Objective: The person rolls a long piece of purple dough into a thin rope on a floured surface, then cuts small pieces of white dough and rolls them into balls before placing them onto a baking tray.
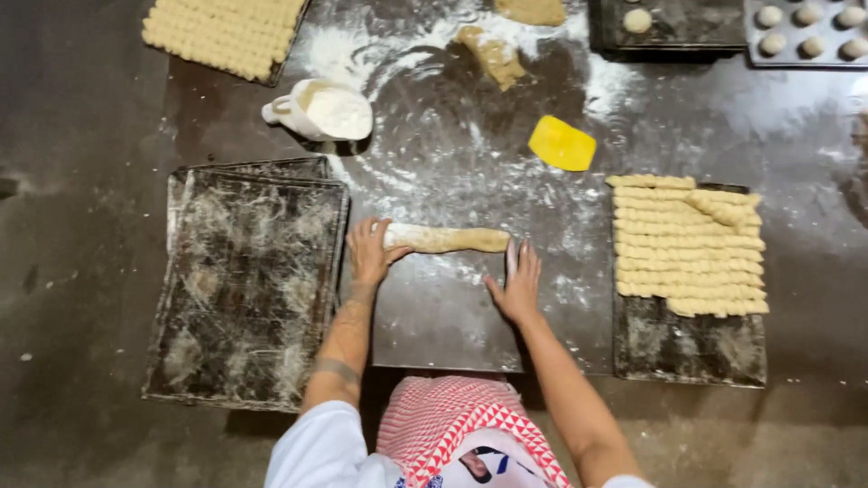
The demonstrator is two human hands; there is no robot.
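a roll of dough [446,239] lies across the floured desk [452,154], between the two hands. the left hand [369,253] rests flat on its left end with fingers spread; the right hand [519,282] is open too, its fingertips just beside the right end. to the right, a dark tray [689,348] carries many ridged dough strips [687,244] on its far half, the near half is bare. on the left an empty greasy tray [249,285] waits. a lump of dough [491,54], a yellow scraper [561,143] and a white cup of flour [321,110] lie further away, so work seems about half done.

A bakery: floured worktop [452,145], baking trays [249,280] (dough-laden) [687,244].
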